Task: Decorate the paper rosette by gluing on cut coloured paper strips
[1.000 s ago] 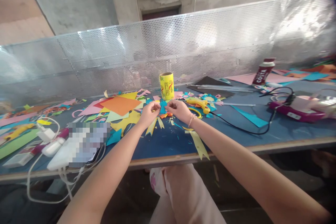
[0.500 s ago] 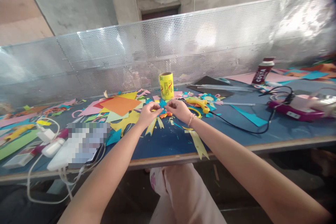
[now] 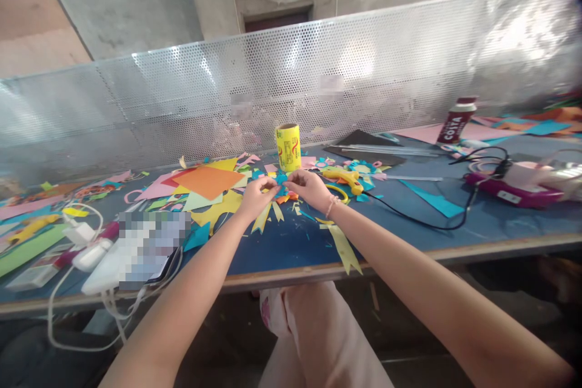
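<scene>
— Where is the blue paper piece [image 3: 281, 180]?
— Between the person's two hands, just above the blue table [image 3: 282, 248] and in front of the yellow roll [image 3: 288, 147].
— How do they hold it?
— The left hand [image 3: 254, 195] and the right hand [image 3: 312, 188] each pinch one side of it with the fingertips pressed together.
— And around them?
— An orange sheet [image 3: 208, 182] lies to the left, a yellow glue gun [image 3: 344, 178] just right, and paper scraps [image 3: 268, 215] underneath.
</scene>
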### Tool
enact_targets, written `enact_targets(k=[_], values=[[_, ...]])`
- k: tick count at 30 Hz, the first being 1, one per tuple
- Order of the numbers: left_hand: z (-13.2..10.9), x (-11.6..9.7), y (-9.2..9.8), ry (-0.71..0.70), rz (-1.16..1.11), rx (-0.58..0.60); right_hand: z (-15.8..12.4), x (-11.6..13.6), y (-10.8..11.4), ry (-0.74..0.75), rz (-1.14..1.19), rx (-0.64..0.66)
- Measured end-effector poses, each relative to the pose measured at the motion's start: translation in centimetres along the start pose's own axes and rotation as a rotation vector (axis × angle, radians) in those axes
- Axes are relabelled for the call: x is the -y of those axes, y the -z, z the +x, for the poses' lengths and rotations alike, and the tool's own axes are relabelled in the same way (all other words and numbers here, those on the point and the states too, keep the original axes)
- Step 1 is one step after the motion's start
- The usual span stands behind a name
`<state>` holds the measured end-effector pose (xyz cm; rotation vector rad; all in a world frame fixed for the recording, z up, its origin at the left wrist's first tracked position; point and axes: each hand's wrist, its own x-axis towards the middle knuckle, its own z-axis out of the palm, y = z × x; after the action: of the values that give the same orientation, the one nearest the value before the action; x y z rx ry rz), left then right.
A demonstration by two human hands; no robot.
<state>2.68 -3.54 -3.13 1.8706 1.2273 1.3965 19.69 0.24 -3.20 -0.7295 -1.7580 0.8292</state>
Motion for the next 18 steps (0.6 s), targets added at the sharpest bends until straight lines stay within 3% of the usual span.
enact_targets(k=[10,18], values=[[0.15,0.27,-0.14,-0.079,0.062,-0.012,-0.02,-0.19,-0.38,-0.054,0.063,0.031],[0.06,-0.07,-0.35,-0.060,0.057,-0.036,0.04,-0.06,-0.55,-0.100,0.091,0.009]])
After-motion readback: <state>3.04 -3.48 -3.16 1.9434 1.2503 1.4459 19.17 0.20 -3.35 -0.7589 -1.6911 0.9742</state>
